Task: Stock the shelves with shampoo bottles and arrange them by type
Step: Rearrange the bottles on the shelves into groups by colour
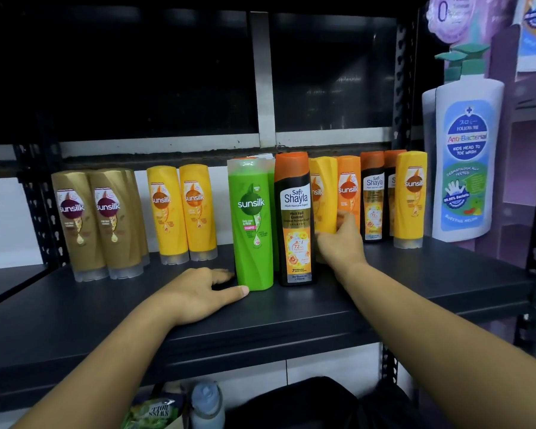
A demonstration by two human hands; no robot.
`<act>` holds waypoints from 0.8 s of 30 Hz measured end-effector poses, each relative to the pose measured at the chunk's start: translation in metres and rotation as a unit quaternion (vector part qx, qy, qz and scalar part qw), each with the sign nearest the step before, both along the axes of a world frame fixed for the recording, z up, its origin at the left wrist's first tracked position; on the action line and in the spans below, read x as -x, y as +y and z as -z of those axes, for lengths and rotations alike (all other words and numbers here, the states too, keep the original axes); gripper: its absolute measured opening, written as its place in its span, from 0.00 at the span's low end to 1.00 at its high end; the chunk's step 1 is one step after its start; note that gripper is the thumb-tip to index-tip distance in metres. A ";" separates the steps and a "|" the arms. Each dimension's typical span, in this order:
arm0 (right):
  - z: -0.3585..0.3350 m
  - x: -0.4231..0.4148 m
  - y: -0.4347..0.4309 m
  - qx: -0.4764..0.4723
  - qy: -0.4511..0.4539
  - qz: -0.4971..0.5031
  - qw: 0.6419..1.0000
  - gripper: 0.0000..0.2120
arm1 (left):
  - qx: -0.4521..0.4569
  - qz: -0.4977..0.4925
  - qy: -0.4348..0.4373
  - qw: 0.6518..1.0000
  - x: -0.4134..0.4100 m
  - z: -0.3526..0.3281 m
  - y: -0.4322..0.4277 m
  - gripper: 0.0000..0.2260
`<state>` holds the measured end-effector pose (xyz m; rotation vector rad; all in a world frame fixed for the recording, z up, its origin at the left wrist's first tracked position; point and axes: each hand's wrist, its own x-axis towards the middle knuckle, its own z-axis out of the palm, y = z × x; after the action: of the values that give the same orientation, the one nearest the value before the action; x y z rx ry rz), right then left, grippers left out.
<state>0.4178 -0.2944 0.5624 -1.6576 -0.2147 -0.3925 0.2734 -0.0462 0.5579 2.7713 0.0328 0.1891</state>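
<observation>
On the dark shelf (291, 308) stand shampoo bottles. At the left are gold Sunsilk bottles (90, 224), then two yellow Sunsilk bottles (183, 212). In the middle a green Sunsilk bottle (252, 224) stands beside a black Safi Shayla bottle (296, 218). My left hand (198, 292) rests flat on the shelf, its fingers straight and the thumb tip at the green bottle's base. My right hand (342, 239) grips a yellow Sunsilk bottle (324, 193) behind the Safi Shayla bottle. Farther right stand an orange Sunsilk bottle (348, 184), two more Safi Shayla bottles (373, 196) and another yellow Sunsilk bottle (410, 199).
A big white pump-bottle cardboard display (464, 150) stands at the right end of the shelf. Black perforated uprights (401, 88) frame the rack. Below the shelf lie a black bag (307, 404), a grey-capped bottle (206, 404) and a green packet (152, 413).
</observation>
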 end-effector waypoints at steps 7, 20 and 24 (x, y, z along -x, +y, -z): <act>0.000 0.009 -0.006 -0.001 0.037 -0.022 0.999 0.21 | 0.023 0.000 -0.005 1.000 0.004 -0.002 0.002 0.38; 0.006 0.112 -0.065 0.060 0.002 -0.133 0.989 0.22 | 0.020 -0.002 -0.009 1.000 -0.002 -0.002 0.003 0.33; 0.003 0.138 -0.042 0.113 -0.016 -0.200 0.973 0.22 | 0.041 -0.010 -0.033 0.999 0.004 -0.005 0.000 0.23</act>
<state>0.2801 -0.3361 0.5594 -1.7800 -0.6248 -0.0891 0.2691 -0.0463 0.5626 2.6813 0.0491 0.2782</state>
